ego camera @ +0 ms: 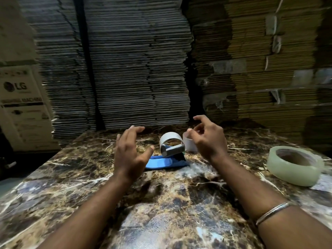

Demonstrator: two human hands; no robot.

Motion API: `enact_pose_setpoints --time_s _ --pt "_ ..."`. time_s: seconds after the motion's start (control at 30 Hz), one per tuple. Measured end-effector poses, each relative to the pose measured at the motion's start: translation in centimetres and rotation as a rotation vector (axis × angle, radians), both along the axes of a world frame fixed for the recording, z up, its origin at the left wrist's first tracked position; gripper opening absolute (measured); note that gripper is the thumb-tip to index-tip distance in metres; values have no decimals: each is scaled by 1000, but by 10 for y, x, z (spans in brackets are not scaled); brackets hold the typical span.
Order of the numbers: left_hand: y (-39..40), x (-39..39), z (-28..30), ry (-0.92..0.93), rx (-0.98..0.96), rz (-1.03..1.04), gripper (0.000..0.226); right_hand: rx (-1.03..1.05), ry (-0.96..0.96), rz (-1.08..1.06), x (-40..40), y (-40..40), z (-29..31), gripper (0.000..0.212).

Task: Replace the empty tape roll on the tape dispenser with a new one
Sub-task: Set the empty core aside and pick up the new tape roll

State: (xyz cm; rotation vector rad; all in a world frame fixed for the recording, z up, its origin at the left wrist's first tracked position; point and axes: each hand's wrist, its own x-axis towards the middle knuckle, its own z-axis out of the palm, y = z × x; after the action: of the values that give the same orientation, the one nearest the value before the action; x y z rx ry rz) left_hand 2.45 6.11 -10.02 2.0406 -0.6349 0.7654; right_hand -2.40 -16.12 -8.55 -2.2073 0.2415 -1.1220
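A tape dispenser [168, 159] with a blue handle and metal frame lies on the marble table [161, 203], carrying an empty white core [170, 137]. Another white core [188, 143] stands just right of it, partly behind my right hand. A full roll of clear tape [294, 167] lies flat at the right. My left hand [130, 150] hovers left of the dispenser, fingers spread, holding nothing. My right hand [206, 136] hovers to its right, fingers curled apart, also holding nothing.
Tall stacks of flattened cardboard [134, 69] rise behind the table. A printed carton [23, 108] stands at the left. A thin sheet lies under the clear tape roll at the table's right edge.
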Motion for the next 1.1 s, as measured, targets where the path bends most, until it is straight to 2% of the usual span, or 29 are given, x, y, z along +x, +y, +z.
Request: enact_pose_setpoints --time_s 0.2,0.43,0.57,0.7,0.93,1.03,1.1 --pt "-49 -30 23 -105 -56 -121 42 57 -175 -91 -4 -10 9 34" --pt "-136 -59 34 -7 -308 -214 31 170 -397 -178 -16 -34 16 21" --pt "-166 -65 16 -10 -245 -220 29 219 -433 -257 -19 -46 16 19" --pt "-166 -59 -3 -74 -120 -231 31 236 -383 -308 -18 -50 17 17" --pt "-160 -59 -13 15 -33 -283 36 229 -308 -343 -23 -39 21 21" --pt "-158 -57 -15 37 -16 -279 34 188 -113 -383 -34 -41 28 20" --pt "-157 -56 -15 43 0 -279 32 90 63 -389 -47 -46 30 20"
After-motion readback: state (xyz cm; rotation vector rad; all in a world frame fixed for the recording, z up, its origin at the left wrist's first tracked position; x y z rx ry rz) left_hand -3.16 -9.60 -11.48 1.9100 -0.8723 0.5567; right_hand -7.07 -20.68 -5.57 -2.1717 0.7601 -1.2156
